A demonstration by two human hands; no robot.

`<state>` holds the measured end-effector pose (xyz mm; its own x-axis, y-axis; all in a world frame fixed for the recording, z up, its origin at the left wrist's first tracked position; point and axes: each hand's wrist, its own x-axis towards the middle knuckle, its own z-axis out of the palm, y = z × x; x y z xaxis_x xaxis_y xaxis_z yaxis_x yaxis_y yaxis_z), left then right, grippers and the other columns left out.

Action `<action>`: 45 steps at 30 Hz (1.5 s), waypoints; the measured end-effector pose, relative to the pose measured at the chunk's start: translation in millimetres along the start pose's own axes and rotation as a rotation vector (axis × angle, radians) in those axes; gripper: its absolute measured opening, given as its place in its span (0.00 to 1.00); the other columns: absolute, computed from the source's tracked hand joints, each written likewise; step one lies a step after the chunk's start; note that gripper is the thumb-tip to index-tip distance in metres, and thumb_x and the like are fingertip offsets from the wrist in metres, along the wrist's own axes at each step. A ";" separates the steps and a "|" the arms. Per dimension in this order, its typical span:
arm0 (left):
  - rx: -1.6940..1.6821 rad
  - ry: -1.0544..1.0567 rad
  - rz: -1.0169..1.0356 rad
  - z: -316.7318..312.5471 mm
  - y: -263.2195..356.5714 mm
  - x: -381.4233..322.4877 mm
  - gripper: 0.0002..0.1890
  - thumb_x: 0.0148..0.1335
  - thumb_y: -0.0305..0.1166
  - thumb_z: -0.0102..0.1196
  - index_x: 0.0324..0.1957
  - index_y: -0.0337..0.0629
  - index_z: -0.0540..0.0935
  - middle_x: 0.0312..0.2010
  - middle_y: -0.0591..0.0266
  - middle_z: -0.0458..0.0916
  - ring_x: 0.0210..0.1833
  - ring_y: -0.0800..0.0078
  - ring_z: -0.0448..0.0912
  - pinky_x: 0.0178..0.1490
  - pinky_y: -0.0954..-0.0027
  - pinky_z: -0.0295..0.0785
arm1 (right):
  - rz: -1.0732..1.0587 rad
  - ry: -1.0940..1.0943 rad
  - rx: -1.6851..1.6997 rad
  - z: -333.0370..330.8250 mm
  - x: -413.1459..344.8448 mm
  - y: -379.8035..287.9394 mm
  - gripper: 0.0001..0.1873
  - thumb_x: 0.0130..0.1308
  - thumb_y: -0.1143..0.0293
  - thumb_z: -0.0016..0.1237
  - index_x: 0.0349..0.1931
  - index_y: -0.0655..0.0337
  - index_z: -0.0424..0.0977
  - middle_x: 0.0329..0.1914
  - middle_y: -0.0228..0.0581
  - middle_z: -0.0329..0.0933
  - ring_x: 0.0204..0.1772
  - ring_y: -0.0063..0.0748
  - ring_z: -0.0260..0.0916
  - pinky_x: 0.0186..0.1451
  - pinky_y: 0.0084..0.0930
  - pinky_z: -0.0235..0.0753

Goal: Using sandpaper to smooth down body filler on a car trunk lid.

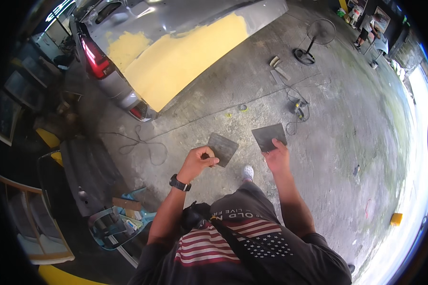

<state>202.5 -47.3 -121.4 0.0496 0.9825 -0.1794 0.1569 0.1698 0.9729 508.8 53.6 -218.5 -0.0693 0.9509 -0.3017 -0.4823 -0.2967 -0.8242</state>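
My left hand (198,163) pinches the lower left edge of a dark grey square sheet (225,148). A second thin, dark grey, squarish sheet (267,136) is in my right hand (278,156), the thumb lying across its near corner. The two sheets are held apart above the concrete floor. Ahead of me stands a silver car body (192,16), its rear corner and red tail light (96,60) on the left. Smooth yellow body filler (185,60) covers much of the panel on the side facing me. Neither hand touches the car.
A corded power tool (298,107) lies on the floor, its cable (214,111) running left. Nearby are a tape roll (243,107), several blocks (281,70) and a fan (310,44). Loose tools fill a blue chair (105,217). Another person (368,30) is far right.
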 end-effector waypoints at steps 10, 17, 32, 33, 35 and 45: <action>-0.283 0.230 0.038 64.1 28.3 -3.1 0.14 0.69 0.28 0.52 0.56 0.43 0.75 0.32 0.66 0.79 0.26 0.82 0.76 0.28 0.76 0.75 | -0.044 -0.221 0.296 35.1 -21.9 8.7 0.14 0.71 0.69 0.46 0.54 0.57 0.72 0.52 0.39 0.80 0.54 0.44 0.78 0.56 0.48 0.77; -0.570 0.344 0.047 134.2 39.3 59.6 0.16 0.66 0.30 0.59 0.56 0.47 0.75 0.36 0.66 0.81 0.31 0.80 0.80 0.24 0.75 0.74 | -0.197 -0.176 0.027 9.6 4.9 -48.5 0.23 0.73 0.68 0.49 0.65 0.58 0.61 0.60 0.41 0.72 0.60 0.41 0.72 0.60 0.46 0.74; -0.931 0.288 0.017 263.1 98.5 118.6 0.16 0.69 0.33 0.58 0.56 0.39 0.78 0.47 0.63 0.84 0.47 0.71 0.83 0.48 0.62 0.81 | -0.213 -0.088 0.037 -84.7 65.2 -142.6 0.28 0.72 0.68 0.49 0.68 0.68 0.57 0.65 0.50 0.67 0.62 0.39 0.71 0.59 0.42 0.78; -0.921 0.301 -0.009 268.7 98.6 121.0 0.16 0.69 0.33 0.58 0.56 0.39 0.78 0.47 0.63 0.84 0.47 0.71 0.83 0.48 0.62 0.81 | -0.146 -0.031 -0.109 -85.4 59.4 -147.1 0.27 0.71 0.69 0.50 0.67 0.69 0.59 0.65 0.51 0.67 0.62 0.37 0.71 0.59 0.38 0.77; -0.986 0.277 -0.049 276.6 97.1 126.2 0.15 0.68 0.32 0.58 0.54 0.38 0.78 0.46 0.62 0.83 0.46 0.70 0.83 0.48 0.63 0.80 | -0.290 -0.214 -0.261 -86.7 48.6 -158.5 0.24 0.71 0.70 0.50 0.63 0.71 0.63 0.60 0.51 0.72 0.58 0.35 0.73 0.56 0.35 0.77; -0.816 0.271 -0.052 277.4 88.2 139.2 0.16 0.67 0.30 0.58 0.55 0.36 0.78 0.47 0.61 0.83 0.47 0.71 0.82 0.50 0.65 0.78 | -0.314 -0.765 -0.858 -106.1 53.0 -213.0 0.16 0.67 0.68 0.52 0.47 0.72 0.76 0.35 0.59 0.82 0.37 0.49 0.82 0.41 0.35 0.78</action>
<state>496.8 83.3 -101.0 -0.1913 0.9388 -0.2866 -0.6106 0.1148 0.7836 700.5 157.8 -109.8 -0.6956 0.7122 0.0945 0.1500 0.2727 -0.9503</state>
